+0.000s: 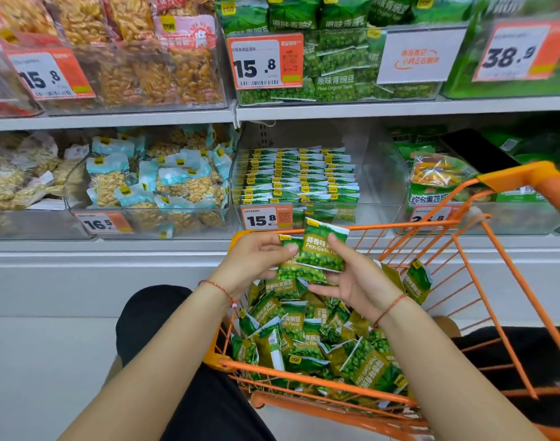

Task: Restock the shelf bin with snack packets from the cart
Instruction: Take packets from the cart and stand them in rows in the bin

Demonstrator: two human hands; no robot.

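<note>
So the big thing here is the shelving, and the clear shelf bin (383,186) with the 15.8 tag sits straight ahead of and above the hands, just past the far rim of the orange cart (336,381). It's already got neat rows of green packets (299,175) standing on edge along its left and middle, while the right side looks bare. The cart is parked right against the shelf base, with a loose heap of garlic pea packets (307,338) in the bottom.

Both hands are up over the cart's far end. The left hand (251,261) is curled round a small stack of packets (291,268), thumb on top. The right hand (352,275) pinches the front garlic pea packet (324,246) between thumb and fingers, its long axis roughly upright, leaning a bit right.

My guess: the stack goes up and forward, and the right hand is the nearer one to that bare side of the bin.
</note>
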